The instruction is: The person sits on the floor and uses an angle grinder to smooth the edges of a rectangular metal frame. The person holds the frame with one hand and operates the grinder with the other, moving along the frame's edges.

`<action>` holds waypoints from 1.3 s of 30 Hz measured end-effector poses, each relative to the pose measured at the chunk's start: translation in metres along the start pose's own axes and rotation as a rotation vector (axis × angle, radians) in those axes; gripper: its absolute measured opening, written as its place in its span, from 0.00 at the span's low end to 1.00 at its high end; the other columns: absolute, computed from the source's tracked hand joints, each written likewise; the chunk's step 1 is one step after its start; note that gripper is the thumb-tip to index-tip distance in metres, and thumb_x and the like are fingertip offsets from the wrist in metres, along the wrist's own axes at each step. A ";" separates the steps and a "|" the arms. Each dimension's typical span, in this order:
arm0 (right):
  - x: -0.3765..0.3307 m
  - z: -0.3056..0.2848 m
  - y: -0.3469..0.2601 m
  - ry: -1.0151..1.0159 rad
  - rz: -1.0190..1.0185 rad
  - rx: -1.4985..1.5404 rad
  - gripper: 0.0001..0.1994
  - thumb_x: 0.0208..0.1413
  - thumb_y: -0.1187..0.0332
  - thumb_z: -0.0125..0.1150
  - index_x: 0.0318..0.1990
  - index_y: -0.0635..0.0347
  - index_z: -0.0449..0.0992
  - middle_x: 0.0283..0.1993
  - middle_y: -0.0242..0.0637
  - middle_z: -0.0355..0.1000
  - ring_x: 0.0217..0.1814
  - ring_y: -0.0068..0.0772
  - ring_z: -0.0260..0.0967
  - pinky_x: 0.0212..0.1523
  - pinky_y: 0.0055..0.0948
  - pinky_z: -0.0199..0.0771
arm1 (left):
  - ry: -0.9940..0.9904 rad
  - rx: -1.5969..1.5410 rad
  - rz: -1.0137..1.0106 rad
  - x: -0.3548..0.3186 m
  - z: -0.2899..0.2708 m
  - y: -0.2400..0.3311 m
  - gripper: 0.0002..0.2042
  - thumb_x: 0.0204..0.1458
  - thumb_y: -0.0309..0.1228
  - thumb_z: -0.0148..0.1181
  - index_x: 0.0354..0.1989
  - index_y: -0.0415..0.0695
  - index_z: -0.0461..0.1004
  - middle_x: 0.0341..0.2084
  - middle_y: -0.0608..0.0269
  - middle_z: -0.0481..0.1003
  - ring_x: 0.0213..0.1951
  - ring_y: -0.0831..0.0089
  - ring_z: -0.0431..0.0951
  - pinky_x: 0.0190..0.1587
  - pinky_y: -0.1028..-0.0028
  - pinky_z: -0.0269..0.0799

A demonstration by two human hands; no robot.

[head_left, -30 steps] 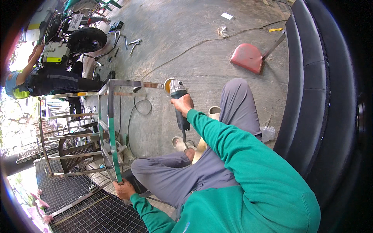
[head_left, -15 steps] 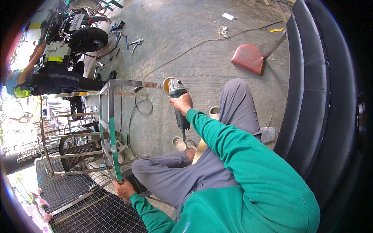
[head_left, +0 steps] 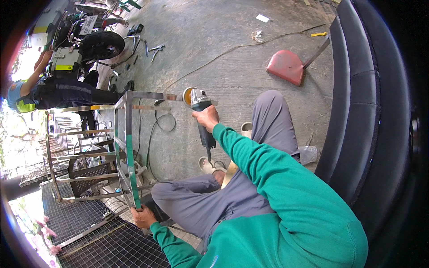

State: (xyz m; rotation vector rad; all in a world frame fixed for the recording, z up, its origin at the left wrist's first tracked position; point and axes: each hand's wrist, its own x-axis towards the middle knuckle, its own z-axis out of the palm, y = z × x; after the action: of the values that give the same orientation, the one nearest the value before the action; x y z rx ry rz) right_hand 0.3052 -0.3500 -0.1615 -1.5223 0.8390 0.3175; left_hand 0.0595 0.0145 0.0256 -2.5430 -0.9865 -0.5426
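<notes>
You are pressing the grey angle grinder with the yellow disc (head_left: pixel 196 100) against the top rail of the polished steel tube frame (head_left: pixel 127 147), at about eleven o'clock from your knees. Your right hand (head_left: pixel 206 118) is wrapping its fingers around the body; your left hand (head_left: pixel 143 217) is clamping the frame's lower leg. Keep the disc flat, the cord (head_left: pixel 156 125) clear.

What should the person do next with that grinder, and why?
Probably ease the angle grinder sideways along the metal frame: its disc sits at the frame's top corner, the right hand grips the tool, and the left hand steadies a frame leg.
</notes>
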 end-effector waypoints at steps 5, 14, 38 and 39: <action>0.010 -0.005 0.018 0.070 0.080 -0.048 0.21 0.41 0.57 0.77 0.38 0.63 0.85 0.39 0.47 0.84 0.42 0.46 0.83 0.45 0.42 0.82 | -0.028 0.033 -0.012 0.003 0.000 -0.001 0.15 0.52 0.41 0.67 0.32 0.46 0.68 0.25 0.48 0.77 0.32 0.39 0.79 0.34 0.41 0.68; -0.007 0.002 -0.012 -0.014 -0.135 -0.018 0.20 0.40 0.56 0.76 0.35 0.65 0.84 0.34 0.49 0.82 0.37 0.46 0.83 0.40 0.44 0.82 | 0.020 -0.047 0.033 -0.009 -0.003 0.002 0.15 0.52 0.40 0.68 0.32 0.46 0.67 0.29 0.51 0.78 0.33 0.39 0.79 0.34 0.42 0.68; -0.004 -0.001 -0.008 -0.020 -0.002 0.043 0.20 0.41 0.57 0.75 0.34 0.64 0.83 0.38 0.48 0.83 0.41 0.46 0.84 0.43 0.43 0.83 | 0.012 -0.002 0.041 -0.012 0.002 -0.002 0.13 0.51 0.40 0.65 0.33 0.46 0.69 0.26 0.51 0.77 0.32 0.42 0.79 0.33 0.44 0.69; -0.002 -0.002 -0.004 0.004 0.008 0.024 0.19 0.41 0.57 0.76 0.34 0.64 0.83 0.38 0.48 0.83 0.40 0.46 0.83 0.43 0.43 0.82 | 0.003 -0.005 0.026 -0.010 0.001 0.000 0.13 0.51 0.39 0.65 0.32 0.46 0.69 0.26 0.51 0.77 0.32 0.42 0.79 0.33 0.44 0.69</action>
State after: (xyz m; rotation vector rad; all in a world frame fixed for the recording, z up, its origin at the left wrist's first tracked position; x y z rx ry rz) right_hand 0.3056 -0.3517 -0.1564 -1.4982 0.8498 0.3098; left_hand 0.0526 0.0097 0.0201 -2.5548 -0.9508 -0.5426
